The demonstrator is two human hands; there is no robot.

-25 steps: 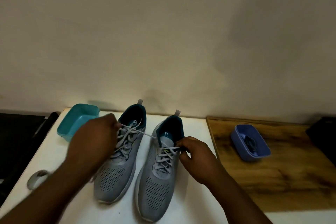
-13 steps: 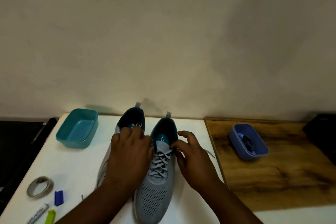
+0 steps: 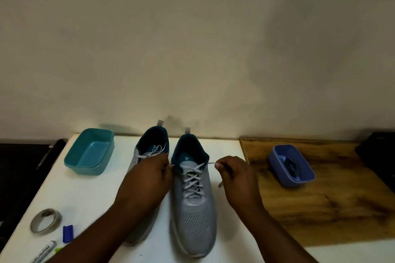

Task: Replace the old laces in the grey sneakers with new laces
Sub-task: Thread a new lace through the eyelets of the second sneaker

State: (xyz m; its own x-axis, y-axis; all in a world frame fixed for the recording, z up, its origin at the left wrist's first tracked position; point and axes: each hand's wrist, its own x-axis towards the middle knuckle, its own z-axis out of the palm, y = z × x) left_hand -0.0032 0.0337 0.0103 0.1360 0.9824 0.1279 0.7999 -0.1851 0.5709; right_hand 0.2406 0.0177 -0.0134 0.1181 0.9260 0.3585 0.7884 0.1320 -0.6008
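Nearest the camera, at the white tabletop's (image 3: 89, 203) left front corner, lay a marker (image 3: 43, 254), a small blue cap (image 3: 68, 233) and a grey roll of tape (image 3: 46, 220). Beyond them two forearms reached in over the tabletop to a pair of grey sneakers standing side by side, toes toward the person. The right sneaker (image 3: 193, 205) was in full view, its pale lace (image 3: 193, 179) still crossed through the eyelets. The left hand (image 3: 149, 179) lay over the left sneaker (image 3: 149, 151), its fingers curled and pinching one end of that lace at the right sneaker's collar. The right hand (image 3: 236, 174) pinched the other end between thumb and forefinger just beside the shoe, the end stretched taut. Farther back on the left sat a teal tub (image 3: 90, 151). To the right, on a wooden board (image 3: 320, 209), a blue tub (image 3: 291, 168) held dark laces (image 3: 291, 163). A plain wall (image 3: 192, 49) rose behind.
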